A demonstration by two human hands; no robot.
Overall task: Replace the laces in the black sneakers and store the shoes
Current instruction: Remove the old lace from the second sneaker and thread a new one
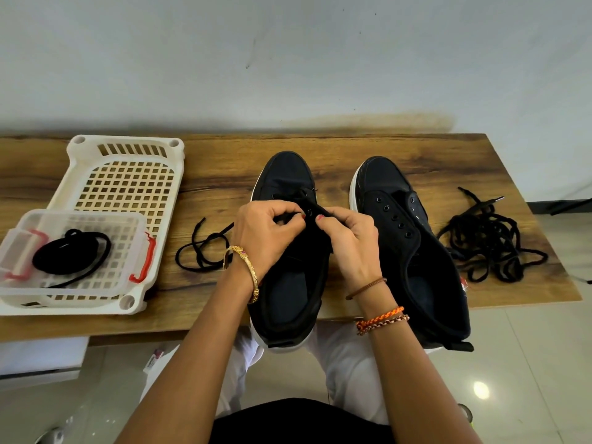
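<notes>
Both hands [307, 232] pinch one of two sneakers [288, 251]; three lace bundles [490, 238], one basket [128, 174]

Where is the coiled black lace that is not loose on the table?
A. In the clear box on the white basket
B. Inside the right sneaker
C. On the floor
A: the coiled lace lies in the clear box, which sits on the white basket.

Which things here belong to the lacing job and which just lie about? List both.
In the job: left sneaker, both hands on it, trailing lace, right sneaker, lace pile, coiled lace in clear box.
Lying about: white basket.
</notes>
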